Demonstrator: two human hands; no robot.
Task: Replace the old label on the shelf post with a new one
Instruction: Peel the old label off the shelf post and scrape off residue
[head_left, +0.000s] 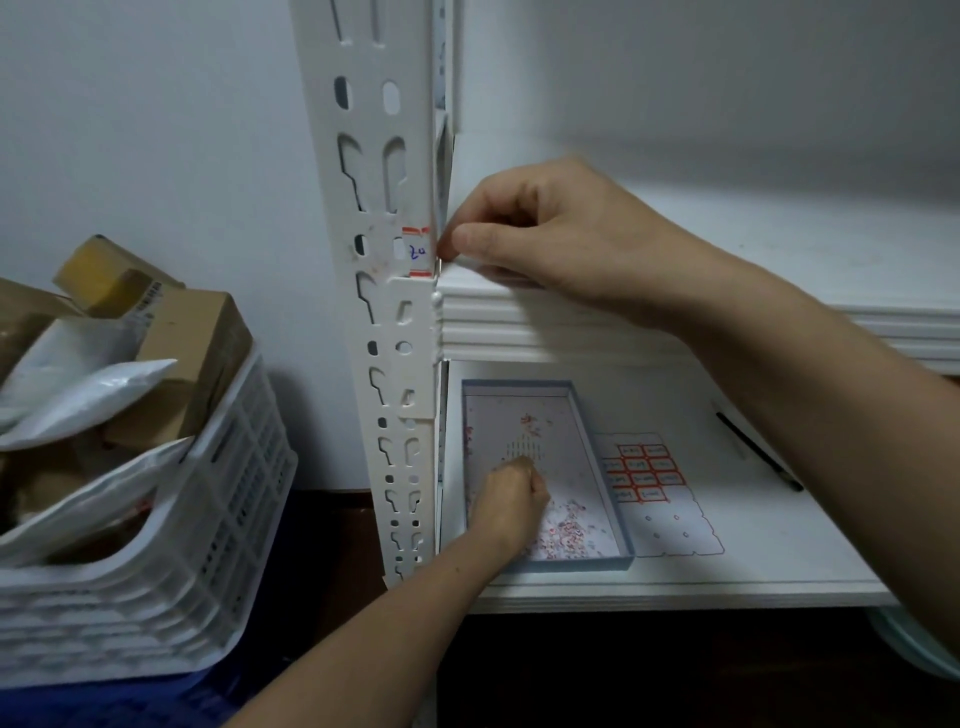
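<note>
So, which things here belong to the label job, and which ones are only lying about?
For the job: old label on shelf post, right hand pinching at its edge, label sheet, pen, tray of scraps, left hand inside it.
Lying about: white crate, parcels in it.

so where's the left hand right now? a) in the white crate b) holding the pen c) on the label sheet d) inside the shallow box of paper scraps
d: the left hand is down inside the shallow box over the scraps, apart from the label sheet, the pen and the crate
</note>
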